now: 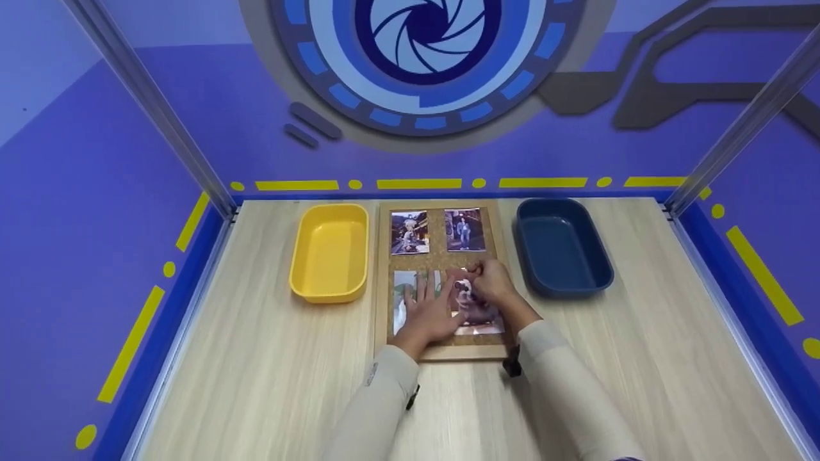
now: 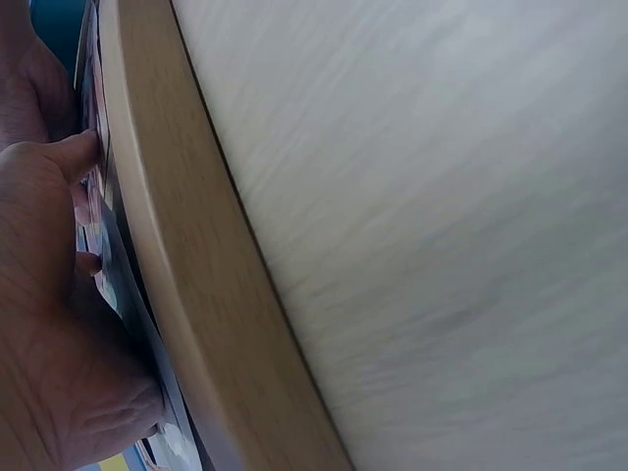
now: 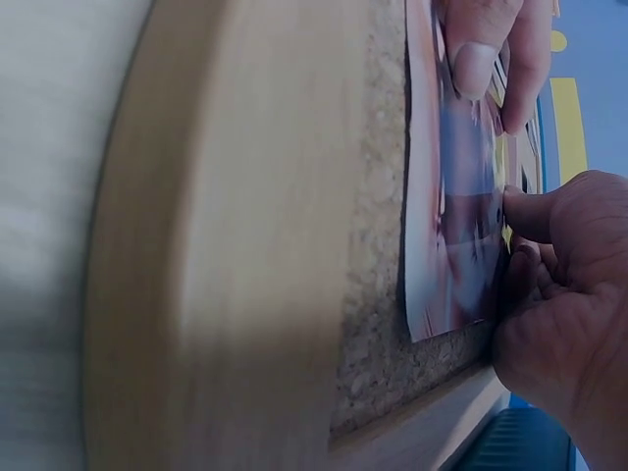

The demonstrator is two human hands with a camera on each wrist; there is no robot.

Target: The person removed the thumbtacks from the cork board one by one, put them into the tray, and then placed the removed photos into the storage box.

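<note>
A cork board [image 1: 418,262] with a wooden frame [image 3: 265,235] lies on the table, bearing several photos. My left hand [image 1: 430,315] is spread flat across the lower part, fingers over the lower left photo [image 1: 402,282] and thumb on the lower right photo [image 1: 480,323]. At the upper part of that lower right photo my right hand [image 1: 494,283] has its fingers curled in. In the right wrist view its thumb [image 3: 530,214] meets the photo surface; whether its fingertips pinch anything is hidden. An upper left photo [image 1: 410,232] and an upper right photo [image 1: 466,229] lie uncovered.
A yellow tray [image 1: 330,296] stands left of the board and a dark blue tray [image 1: 570,292] stands right of it. Purple walls with yellow stripes enclose the wooden table [image 1: 269,378] at the back and both sides.
</note>
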